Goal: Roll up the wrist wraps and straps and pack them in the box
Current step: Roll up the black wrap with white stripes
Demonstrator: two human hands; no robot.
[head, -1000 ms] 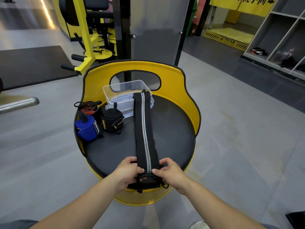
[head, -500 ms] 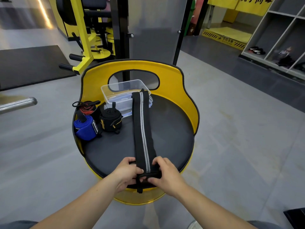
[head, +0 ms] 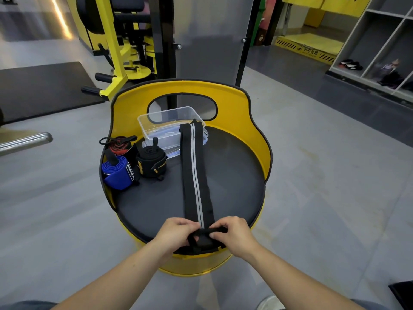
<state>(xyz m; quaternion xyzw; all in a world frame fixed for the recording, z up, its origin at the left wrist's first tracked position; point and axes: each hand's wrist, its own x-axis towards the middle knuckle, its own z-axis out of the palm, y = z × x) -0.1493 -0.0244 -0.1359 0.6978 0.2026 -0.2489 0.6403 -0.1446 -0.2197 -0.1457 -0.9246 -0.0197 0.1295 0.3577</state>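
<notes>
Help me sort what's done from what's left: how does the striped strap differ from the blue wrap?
The striped strap lies stretched flat across the seat; the blue wrap is a finished roll. The strap is black with a pale stripe, the wrap solid blue. The left hand and right hand pinch the strap's near end; nothing touches the wrap. Neither is in the box.

black wrap flat, 3 rolled wraps, clear box

light: bright, even indoor | glare: floor streak top-left | edges: wide-angle bowing | focus: sharp
</notes>
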